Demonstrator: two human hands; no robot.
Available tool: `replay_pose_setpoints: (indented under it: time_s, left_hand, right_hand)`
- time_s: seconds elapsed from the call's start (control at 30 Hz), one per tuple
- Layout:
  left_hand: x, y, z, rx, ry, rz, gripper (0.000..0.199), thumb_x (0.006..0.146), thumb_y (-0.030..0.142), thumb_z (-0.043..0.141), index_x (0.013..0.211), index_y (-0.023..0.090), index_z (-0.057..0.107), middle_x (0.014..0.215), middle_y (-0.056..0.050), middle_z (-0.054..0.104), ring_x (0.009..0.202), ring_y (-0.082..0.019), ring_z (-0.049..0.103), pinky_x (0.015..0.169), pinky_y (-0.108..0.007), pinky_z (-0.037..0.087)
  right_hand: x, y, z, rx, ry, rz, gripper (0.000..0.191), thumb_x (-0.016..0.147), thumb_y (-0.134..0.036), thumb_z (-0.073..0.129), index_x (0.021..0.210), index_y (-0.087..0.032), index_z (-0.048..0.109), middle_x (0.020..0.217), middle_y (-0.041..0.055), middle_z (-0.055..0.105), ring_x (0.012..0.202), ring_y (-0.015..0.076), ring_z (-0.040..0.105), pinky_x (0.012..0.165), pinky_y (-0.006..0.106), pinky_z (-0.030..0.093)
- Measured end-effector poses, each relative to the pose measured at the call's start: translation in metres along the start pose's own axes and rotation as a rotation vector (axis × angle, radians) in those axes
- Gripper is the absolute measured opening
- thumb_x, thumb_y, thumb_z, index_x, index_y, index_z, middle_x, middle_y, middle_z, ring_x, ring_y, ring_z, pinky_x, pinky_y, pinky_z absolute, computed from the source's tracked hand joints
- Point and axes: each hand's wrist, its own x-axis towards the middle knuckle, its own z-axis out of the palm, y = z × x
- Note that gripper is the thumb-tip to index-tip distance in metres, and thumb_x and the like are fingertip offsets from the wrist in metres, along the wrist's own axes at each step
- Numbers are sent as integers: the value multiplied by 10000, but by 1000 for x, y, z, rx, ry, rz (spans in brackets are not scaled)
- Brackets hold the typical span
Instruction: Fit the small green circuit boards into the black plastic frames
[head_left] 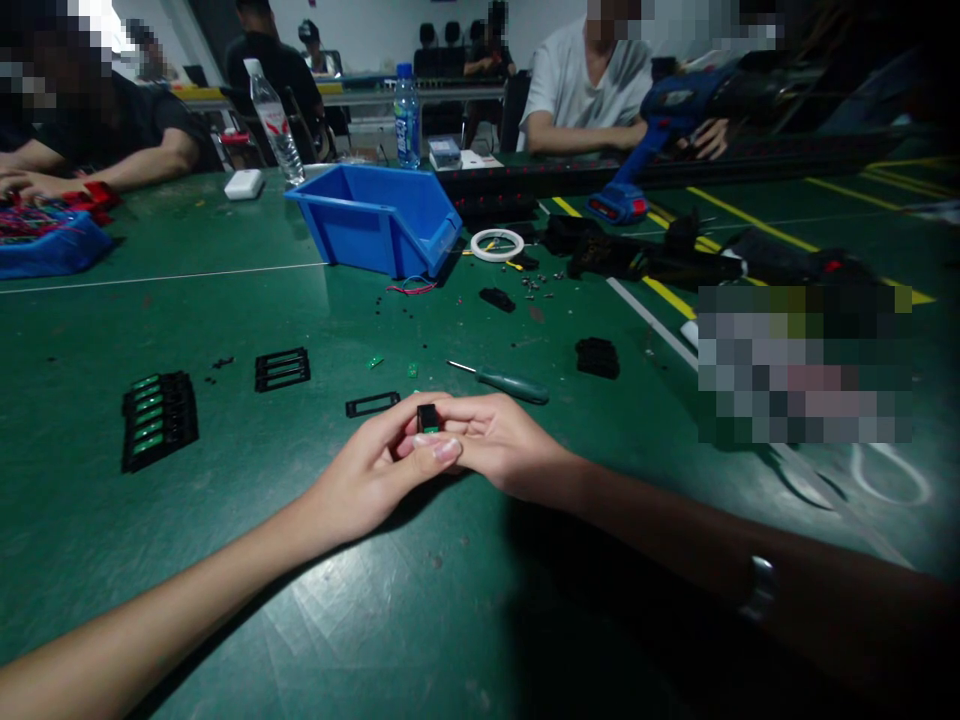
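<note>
Both hands meet over the green table, closed around a small black plastic part [427, 417] with a bit of green at its lower edge. My left hand [379, 460] grips it from the left, thumb laid across the front. From the other side my right hand [517, 440] pinches it, and the fingers hide most of the part. Just behind them lie a black rectangular frame [373, 404] and a screwdriver [514, 385] with a dark green handle. Two tiny green pieces, one a small square board [412, 370], rest a little farther off.
A row of black holders with green boards [159, 420] and more black frames [282, 369] lie left; stacked black parts [598, 357] lie right. Behind stand a blue bin [360, 225], a white ring coil [496, 245], loose screws, bottles and a blue cordless drill [637, 160]. Other people sit across.
</note>
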Motion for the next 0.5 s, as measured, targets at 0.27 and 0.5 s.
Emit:
replay_pose_setpoints:
  time_s: [0.27, 0.5]
  left_hand:
    - [-1, 0, 0, 52, 19, 4, 286, 989, 335, 608, 1235, 191, 627, 1066, -39, 656, 953, -155, 596, 836, -253, 468]
    - [-1, -7, -2, 134, 42, -73, 332, 980, 460, 595, 1149, 176, 628, 1008, -47, 655, 950, -194, 621, 850, -306, 494]
  right_hand:
    - [2, 1, 1, 63, -18, -37, 181, 902, -224, 689, 1048, -129, 737, 1023, 69, 745, 957, 161, 712, 945, 311, 526]
    - [5, 3, 2, 108, 20, 30, 224, 866, -226, 733, 1071, -137, 744, 973, 53, 753, 897, 146, 710, 872, 280, 539]
